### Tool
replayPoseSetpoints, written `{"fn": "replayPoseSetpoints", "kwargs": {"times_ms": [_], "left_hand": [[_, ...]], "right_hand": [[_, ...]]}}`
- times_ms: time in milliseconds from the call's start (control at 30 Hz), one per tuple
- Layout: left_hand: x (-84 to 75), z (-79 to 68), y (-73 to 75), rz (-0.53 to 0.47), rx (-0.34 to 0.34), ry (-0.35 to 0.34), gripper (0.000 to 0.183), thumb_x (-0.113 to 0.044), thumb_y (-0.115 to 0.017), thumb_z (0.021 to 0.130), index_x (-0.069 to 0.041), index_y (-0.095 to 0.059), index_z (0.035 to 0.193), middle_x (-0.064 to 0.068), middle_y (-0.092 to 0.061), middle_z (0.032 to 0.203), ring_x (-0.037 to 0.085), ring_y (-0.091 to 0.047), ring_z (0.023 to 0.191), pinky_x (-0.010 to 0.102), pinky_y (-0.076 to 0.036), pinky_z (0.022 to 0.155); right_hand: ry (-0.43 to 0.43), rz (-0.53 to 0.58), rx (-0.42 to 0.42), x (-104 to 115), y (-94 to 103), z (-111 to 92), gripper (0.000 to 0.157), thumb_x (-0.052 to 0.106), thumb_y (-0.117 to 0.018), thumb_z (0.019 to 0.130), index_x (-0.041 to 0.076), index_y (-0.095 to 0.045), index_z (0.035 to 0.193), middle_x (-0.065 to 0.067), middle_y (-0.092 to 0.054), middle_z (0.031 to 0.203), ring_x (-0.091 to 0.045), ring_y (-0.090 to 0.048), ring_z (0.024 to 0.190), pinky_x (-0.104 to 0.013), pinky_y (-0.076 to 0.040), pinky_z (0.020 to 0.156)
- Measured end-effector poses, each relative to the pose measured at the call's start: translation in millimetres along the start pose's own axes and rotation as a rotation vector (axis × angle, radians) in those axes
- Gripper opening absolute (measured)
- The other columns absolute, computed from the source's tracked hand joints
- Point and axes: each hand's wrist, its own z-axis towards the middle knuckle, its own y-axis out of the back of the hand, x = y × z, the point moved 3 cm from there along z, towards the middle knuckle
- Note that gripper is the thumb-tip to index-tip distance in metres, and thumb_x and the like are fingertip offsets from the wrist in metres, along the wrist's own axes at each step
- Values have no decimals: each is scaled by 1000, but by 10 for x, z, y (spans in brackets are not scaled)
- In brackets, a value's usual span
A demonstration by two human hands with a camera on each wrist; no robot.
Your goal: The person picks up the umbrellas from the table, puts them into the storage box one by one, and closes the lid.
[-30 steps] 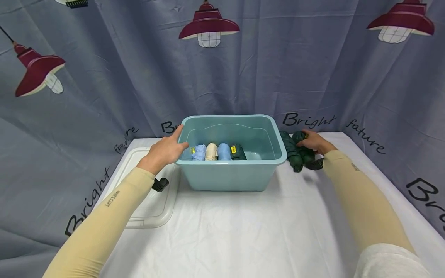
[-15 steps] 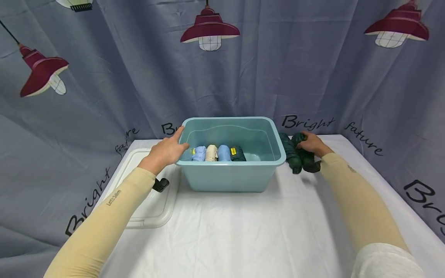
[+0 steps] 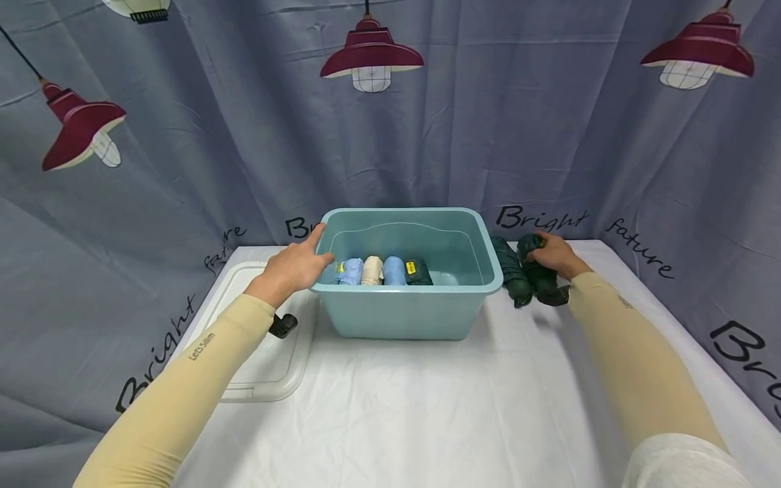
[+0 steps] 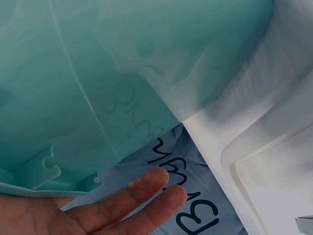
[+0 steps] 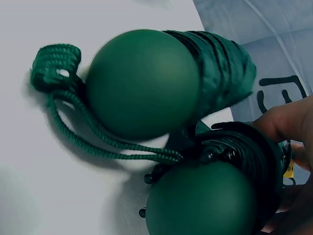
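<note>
A light teal plastic bin (image 3: pixel 403 315) stands mid-table with several rolled folding umbrellas (image 3: pixel 394 271) inside: blue, cream and dark green. My left hand (image 3: pixel 293 270) rests on its left rim, thumb over the edge. In the left wrist view two fingers (image 4: pixel 161 200) extend loosely outside, below the rim. Right of the bin, my right hand (image 3: pixel 556 256) holds a dark green folding umbrella (image 3: pixel 539 274) by its far part. Its round handle end (image 5: pixel 203 200) faces the right wrist camera. A second dark green umbrella (image 3: pixel 511 271) lies beside it; a green cord loop (image 5: pixel 78 139) shows there.
A translucent white lid (image 3: pixel 268 366) lies left of the bin, partly under my left forearm. A white cloth covers the table (image 3: pixel 415 413). Close behind hangs a grey-blue curtain (image 3: pixel 451 135) printed with lamps and lettering.
My right hand has shifted slightly right with its umbrella, widening the gap to the other one at the far end. The left hand keeps its place on the rim. The head view has tilted slightly.
</note>
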Motion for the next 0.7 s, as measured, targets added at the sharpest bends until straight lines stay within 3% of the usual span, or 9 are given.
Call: {"fn": "replayPoseSetpoints", "kwargs": {"times_ms": [400, 700], "left_hand": [[13, -20, 2, -6, 11, 6, 76, -49, -36, 99, -32, 1, 163, 22, -37, 158, 43, -56, 124, 58, -46, 88], [5, -17, 14, -6, 13, -4, 76, -49, -36, 100, -32, 3, 163, 23, -44, 153, 40, -62, 113, 54, -47, 81]], "right_hand": [[31, -1, -14, 16, 184, -123, 85, 11, -55, 96, 5, -2, 162, -38, -12, 160, -57, -27, 141, -67, -31, 110], [48, -25, -16, 164, 333, -246, 85, 18, -57, 98, 6, -3, 162, -38, -9, 160, -58, -23, 141, -67, -34, 108]]}}
